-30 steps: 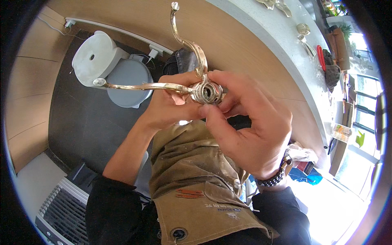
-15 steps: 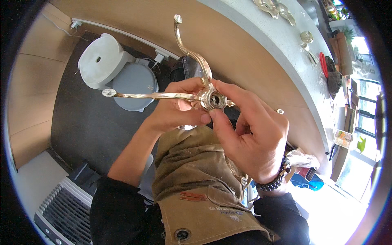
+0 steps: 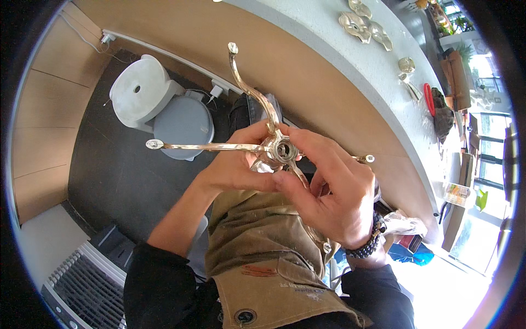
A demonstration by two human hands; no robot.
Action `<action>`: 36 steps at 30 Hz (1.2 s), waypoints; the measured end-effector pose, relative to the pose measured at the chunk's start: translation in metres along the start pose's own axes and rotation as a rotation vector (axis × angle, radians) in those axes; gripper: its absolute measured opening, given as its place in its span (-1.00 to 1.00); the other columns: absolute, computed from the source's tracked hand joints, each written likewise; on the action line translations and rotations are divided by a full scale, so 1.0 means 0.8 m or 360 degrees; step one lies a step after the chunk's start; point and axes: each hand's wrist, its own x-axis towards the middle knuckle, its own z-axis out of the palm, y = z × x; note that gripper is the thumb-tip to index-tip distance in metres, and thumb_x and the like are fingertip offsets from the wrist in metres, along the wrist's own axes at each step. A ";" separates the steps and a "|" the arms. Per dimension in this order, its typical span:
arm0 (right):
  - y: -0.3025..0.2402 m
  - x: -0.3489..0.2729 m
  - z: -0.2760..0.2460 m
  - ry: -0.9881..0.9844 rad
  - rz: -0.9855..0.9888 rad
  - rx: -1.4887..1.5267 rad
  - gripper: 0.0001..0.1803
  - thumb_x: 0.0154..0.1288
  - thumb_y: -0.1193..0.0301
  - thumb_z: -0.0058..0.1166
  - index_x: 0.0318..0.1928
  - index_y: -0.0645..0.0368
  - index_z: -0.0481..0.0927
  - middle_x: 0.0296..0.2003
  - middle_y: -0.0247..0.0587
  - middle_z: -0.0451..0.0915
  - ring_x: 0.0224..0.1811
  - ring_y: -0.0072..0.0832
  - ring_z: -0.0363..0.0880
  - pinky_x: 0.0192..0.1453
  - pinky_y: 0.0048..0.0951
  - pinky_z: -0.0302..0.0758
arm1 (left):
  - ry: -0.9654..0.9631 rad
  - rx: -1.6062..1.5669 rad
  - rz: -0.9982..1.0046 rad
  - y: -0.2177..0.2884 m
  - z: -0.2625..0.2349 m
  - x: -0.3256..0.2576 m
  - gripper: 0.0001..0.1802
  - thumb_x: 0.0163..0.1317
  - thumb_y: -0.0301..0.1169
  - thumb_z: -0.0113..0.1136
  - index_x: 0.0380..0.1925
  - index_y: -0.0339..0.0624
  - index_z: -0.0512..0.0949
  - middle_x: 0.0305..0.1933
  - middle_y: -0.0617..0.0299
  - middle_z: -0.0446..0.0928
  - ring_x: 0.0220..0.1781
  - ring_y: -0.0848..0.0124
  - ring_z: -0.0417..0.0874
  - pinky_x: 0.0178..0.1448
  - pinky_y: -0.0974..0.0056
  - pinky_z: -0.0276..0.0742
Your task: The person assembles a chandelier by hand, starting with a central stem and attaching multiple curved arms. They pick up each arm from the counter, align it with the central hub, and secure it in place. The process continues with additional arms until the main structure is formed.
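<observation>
A shiny metal candelabra arm piece (image 3: 213, 146) is held up in front of my apron (image 3: 252, 230). Several curved arms branch from its central hub, one reaching up, one to the left, others to the right and down. The hub's round threaded opening (image 3: 284, 150) faces up at me. My left hand (image 3: 230, 170) is closed around the hub from the left, its fingers partly hidden behind the metal. From the right, my right hand (image 3: 339, 189) grips the hub too, the index finger on the upper rim and the thumb below the opening, near my left thumb.
On the curved grey-white counter (image 3: 350, 71) lie wavy metal dishes (image 3: 355, 26), a small metal cup (image 3: 406, 64) and a red loop (image 3: 429, 98). A white round-topped unit (image 3: 131, 101) and a grey round stool-like thing (image 3: 183, 126) stand on the floor; a slatted heater (image 3: 85, 285) is lower left.
The candelabra arm piece has lowered slightly and turned a little, so its downward arm shows between my hands. My right thumb has slid down off the opening's rim. The view has shifted somewhat.
</observation>
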 end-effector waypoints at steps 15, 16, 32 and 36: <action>0.009 0.000 -0.006 -0.0045 0.0030 0.0104 -0.57 0.12 0.61 0.33 0.05 0.22 0.65 -0.06 -0.11 0.73 -0.61 -0.69 0.58 -0.54 -0.63 0.47 | 0.0016 0.0022 -0.0012 -0.002 0.015 -0.001 -0.25 -0.01 -0.45 0.57 0.20 -0.23 0.41 -0.02 0.33 0.53 0.04 0.56 0.53 0.09 0.40 0.51; 0.008 0.000 -0.006 -0.0047 0.0034 0.0093 -0.58 0.12 0.61 0.33 0.05 0.23 0.65 -0.06 -0.11 0.73 -0.60 -0.69 0.59 -0.54 -0.63 0.47 | 0.0019 0.0073 -0.0009 -0.003 0.014 -0.001 -0.26 -0.01 -0.45 0.57 0.19 -0.23 0.42 0.00 0.32 0.53 0.05 0.55 0.54 0.11 0.40 0.51; 0.036 0.145 -0.085 0.0268 -0.0340 -0.0299 -0.77 0.26 0.48 0.24 -0.06 0.20 0.70 -0.41 -0.17 0.71 -0.43 -0.51 0.65 -0.31 -0.51 0.54 | 0.0203 0.0271 0.0192 -0.025 0.011 -0.008 -0.20 0.00 0.14 0.53 0.03 -0.24 0.50 -0.20 0.39 0.52 -0.18 0.59 0.46 -0.13 0.42 0.39; 0.096 0.266 -0.065 0.0266 -0.0284 -0.0558 -0.66 0.22 0.50 0.14 0.02 0.04 0.69 -0.13 -0.05 0.71 -0.11 -0.09 0.69 0.08 -0.12 0.60 | 0.0311 0.0342 0.0156 -0.032 0.010 -0.010 -0.09 -0.07 0.36 0.40 -0.02 -0.22 0.47 -0.21 0.30 0.57 -0.17 0.54 0.60 -0.10 0.39 0.55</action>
